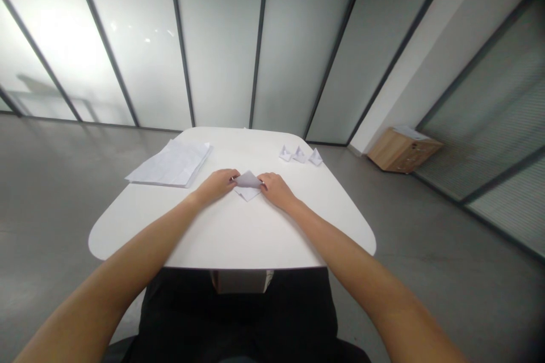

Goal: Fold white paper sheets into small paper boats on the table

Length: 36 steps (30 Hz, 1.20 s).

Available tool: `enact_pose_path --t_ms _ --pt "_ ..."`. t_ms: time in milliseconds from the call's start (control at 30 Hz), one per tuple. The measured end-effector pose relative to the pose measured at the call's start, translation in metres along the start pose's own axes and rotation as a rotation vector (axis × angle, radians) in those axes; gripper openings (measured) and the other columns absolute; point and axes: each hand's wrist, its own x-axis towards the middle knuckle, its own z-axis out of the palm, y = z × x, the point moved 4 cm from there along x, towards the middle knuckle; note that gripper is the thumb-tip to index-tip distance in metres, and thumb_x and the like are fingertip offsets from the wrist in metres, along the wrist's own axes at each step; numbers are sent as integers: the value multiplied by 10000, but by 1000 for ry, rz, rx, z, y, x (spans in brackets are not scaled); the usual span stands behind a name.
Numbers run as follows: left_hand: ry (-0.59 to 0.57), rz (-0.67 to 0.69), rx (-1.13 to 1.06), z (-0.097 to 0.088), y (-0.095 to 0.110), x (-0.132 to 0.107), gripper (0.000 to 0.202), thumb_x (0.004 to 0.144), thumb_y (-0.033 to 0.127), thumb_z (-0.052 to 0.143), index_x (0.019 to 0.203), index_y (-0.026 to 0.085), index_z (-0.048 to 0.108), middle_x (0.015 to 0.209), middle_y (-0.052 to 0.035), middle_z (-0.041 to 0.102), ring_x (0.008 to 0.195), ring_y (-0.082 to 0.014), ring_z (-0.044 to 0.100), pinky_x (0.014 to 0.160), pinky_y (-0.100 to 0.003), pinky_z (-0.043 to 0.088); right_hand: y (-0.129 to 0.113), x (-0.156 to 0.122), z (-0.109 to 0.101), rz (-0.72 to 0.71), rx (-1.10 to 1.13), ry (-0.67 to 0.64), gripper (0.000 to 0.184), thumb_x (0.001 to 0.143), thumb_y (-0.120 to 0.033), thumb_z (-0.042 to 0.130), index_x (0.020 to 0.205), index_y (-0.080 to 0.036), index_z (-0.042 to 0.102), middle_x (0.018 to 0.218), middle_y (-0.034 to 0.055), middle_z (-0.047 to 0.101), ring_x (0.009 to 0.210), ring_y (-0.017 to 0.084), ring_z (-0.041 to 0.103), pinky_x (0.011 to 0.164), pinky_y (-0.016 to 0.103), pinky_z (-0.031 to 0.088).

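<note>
A small white sheet of paper (pixel 248 180), partly folded, lies before me at the middle of the white table (pixel 238 238). Its upper part looks greyer and a pointed corner faces me. My left hand (pixel 221 182) grips its left corner, fingers closed. At the right corner, my right hand (pixel 276 188) pinches the paper the same way. The fingertips cover both side corners. Beyond my right hand, three small folded paper boats (pixel 298 155) stand in a row near the table's right edge.
A stack of white paper sheets (pixel 170 163) lies on the table's left side. A wooden cabinet (pixel 402 150) with papers on top stands on the floor at right. Behind the table runs a frosted glass wall (pixel 217 39). A box (pixel 241 282) shows under the table's front edge.
</note>
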Motion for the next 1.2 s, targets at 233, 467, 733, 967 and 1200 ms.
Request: enact_pose_path --t_ms 233,467,733,967,1200 --pt "-48 -18 -76 -3 -7 -2 288 826 187 521 1025 220 726 1000 -33 745 893 -186 679 820 -271 525 4 -2 0 -36 46 2 261 903 -54 566 1088 -168 711 1071 84 726 1016 221 616 944 334 437" --pt "-111 29 -101 -15 3 -8 348 770 125 521 1004 207 766 1010 -34 764 917 -187 689 866 -273 528 7 -7 -2 -160 142 -30 358 807 38 550 1028 -172 738 1025 76 727 984 218 613 944 347 458" --pt "-120 48 -78 -13 7 -8 300 811 143 528 983 195 768 1021 -45 755 909 -184 678 873 -276 511 12 -5 0 -148 214 -51 316 873 18 551 1007 -179 760 1034 79 740 995 204 637 961 355 472" --pt "-51 83 21 -8 14 -5 192 877 324 593 922 215 744 940 -55 725 911 -213 655 888 -319 483 12 -3 2 -102 193 3 134 940 -151 634 990 -186 753 1008 69 738 947 199 635 925 344 459" --pt "-82 80 43 -5 30 -7 337 828 493 683 1045 238 718 1046 -63 723 1007 -249 653 935 -351 473 -6 -2 4 -57 154 -30 402 884 -397 754 1230 -209 672 1204 98 703 1105 251 606 978 392 428"
